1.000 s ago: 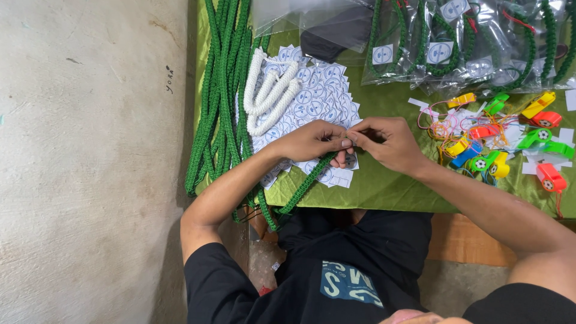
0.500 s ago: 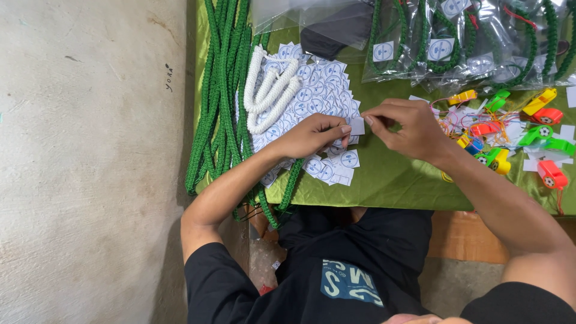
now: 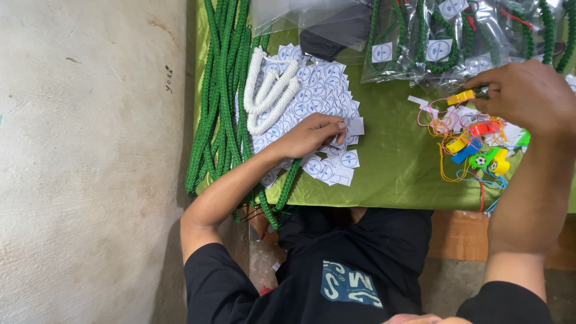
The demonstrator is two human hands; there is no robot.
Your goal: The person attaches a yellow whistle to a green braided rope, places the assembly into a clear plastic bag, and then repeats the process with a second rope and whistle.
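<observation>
**Hands at the paper labels and the whistle pile**

A surface [image 3: 390, 174] draped in shiny olive-green cloth is seen from above. Along its left edge a thick bundle of green braided cords [image 3: 219, 96] is laid lengthwise, with a few white braided cords [image 3: 270, 90] looped just beside it. Clear plastic bags holding green cords and round-marked labels [image 3: 444, 42] are stacked along the far edge. A spread of small white square paper labels printed with blue circles [image 3: 318, 90] is heaped beside the white cords. The left hand [image 3: 312, 135] is rested on this heap, its fingers curled and pinched on one label. To the right, a tangled pile of small coloured plastic whistles on thin strings [image 3: 474, 144] is lying. The right hand [image 3: 528, 96] is held over that pile, its fingertips closed on a yellow whistle [image 3: 461, 97].
</observation>
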